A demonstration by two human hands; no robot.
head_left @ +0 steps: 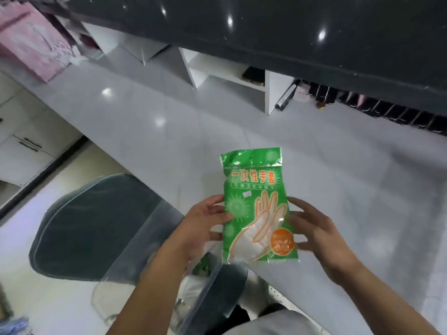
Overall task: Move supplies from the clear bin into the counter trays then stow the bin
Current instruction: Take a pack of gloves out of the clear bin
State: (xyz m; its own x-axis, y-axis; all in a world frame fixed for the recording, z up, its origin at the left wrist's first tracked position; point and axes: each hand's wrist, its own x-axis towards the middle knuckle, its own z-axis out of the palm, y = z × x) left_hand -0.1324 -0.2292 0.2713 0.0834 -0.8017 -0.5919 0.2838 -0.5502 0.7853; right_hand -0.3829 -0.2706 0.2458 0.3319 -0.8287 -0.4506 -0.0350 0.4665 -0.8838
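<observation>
I hold a green packet of disposable gloves [256,204] upright above the front edge of the grey counter [169,122]. My left hand [203,226] grips its left edge and my right hand [312,235] grips its right edge. Below my left forearm sits the clear bin [135,262] on a dark chair seat, with more green and white packets [200,269] inside. At the counter's back right stands a row of black trays [391,112] under the dark upper ledge.
White open cubbies [227,76] line the back of the counter. A pink bag [31,42] stands at the far left. The dark chair [96,226] is under the bin. White drawers [21,146] are at the left.
</observation>
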